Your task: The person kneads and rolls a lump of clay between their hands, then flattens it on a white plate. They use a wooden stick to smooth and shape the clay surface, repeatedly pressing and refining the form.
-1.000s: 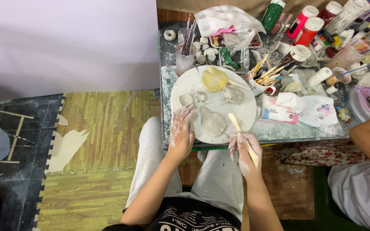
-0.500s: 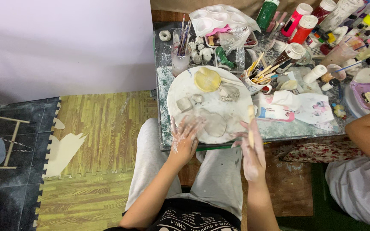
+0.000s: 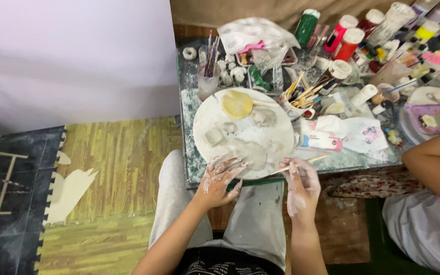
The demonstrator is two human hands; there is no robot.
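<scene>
Pinched in the right hand (image 3: 301,186), a thin wooden stick (image 3: 301,164) angles over the round white board (image 3: 215,114) on the counter (image 3: 189,104), while the left hand (image 3: 220,178) presses open fingers on the grey clay lump (image 3: 253,152). Wet clay looks slippery; the stick could slip and gouge it.

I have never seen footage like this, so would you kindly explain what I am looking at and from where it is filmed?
There is no machine: a camera worn on a person's head looks down at their own clay-smeared hands. The left hand rests on a grey clay lump lying on a round white board. The right hand holds a thin wooden stick. The table also carries a cup of brushes and paint bottles. The arm at the right belongs to someone else.
</scene>
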